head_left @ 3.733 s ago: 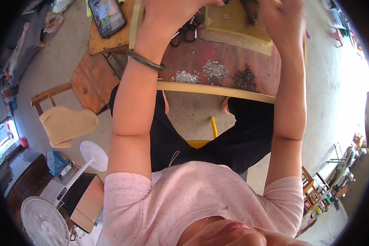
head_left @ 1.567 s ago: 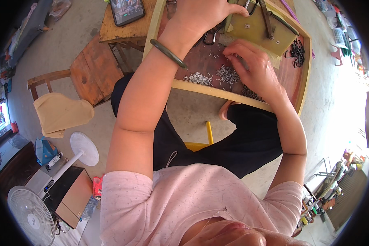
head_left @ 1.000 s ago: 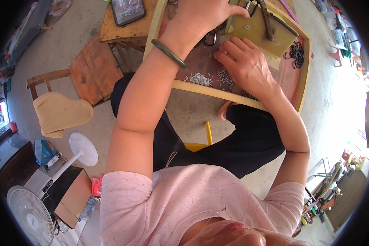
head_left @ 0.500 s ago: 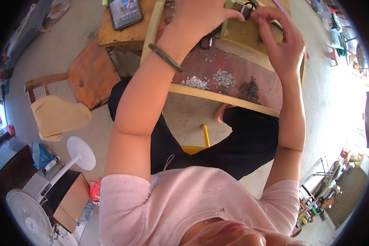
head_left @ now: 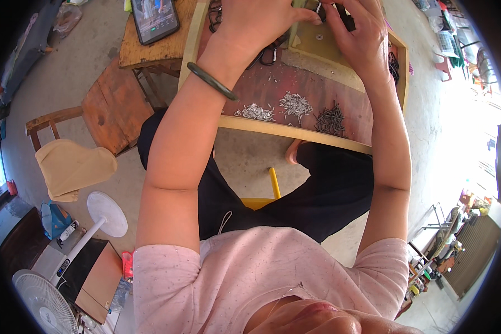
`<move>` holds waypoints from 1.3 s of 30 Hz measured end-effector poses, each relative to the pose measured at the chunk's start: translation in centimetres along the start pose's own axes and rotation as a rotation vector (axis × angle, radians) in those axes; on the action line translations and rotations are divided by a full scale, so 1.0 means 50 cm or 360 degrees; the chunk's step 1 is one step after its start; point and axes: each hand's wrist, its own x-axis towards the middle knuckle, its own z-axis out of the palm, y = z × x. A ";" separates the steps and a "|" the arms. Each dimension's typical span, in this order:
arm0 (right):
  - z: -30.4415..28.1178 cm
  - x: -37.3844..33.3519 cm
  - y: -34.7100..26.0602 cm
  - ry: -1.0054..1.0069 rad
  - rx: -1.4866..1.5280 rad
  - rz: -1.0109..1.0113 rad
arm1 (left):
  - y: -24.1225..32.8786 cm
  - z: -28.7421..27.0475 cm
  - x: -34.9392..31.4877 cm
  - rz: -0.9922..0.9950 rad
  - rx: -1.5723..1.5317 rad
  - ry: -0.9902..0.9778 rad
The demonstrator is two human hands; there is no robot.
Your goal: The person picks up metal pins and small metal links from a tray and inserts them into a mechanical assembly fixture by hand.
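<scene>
My left hand [head_left: 261, 19] is at the top edge with its thumb stretched toward my right hand; its other fingers are cut off or hidden. Close by, my right hand [head_left: 362, 33] has thumb and fingers drawn together in a pinch, on something too small or covered to name. A small bit of bright metal shows between the two hands. Below them on a red-brown work tray [head_left: 250, 83] lie two heaps of short silver pins [head_left: 295, 106] and a heap of dark pins [head_left: 330, 119]. Black carabiners [head_left: 269, 54] rest beside my left wrist.
A yellowish block [head_left: 320, 42] stands on the tray under my hands. More black clips [head_left: 394, 65] lie at the tray's right side. Left of it, a phone [head_left: 155, 19] sits on a wooden table [head_left: 150, 53]. A wooden chair [head_left: 114, 106] and a white fan [head_left: 44, 300] are farther left.
The view has shifted slightly, so the tray and table sit a little farther left and up. My right hand has come closer to my left, its fingers now drawn together.
</scene>
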 end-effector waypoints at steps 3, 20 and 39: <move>0.000 0.007 -0.007 0.0005 -0.0065 -0.0081 | -0.004 0.004 -0.001 0.0030 0.0067 0.0032; -0.018 0.034 -0.051 -0.0151 -0.0586 -0.0211 | -0.004 0.002 -0.002 -0.0004 -0.0005 -0.0013; -0.035 0.045 -0.011 -0.0458 0.0250 0.0831 | 0.001 -0.001 0.001 -0.0031 -0.0032 -0.0028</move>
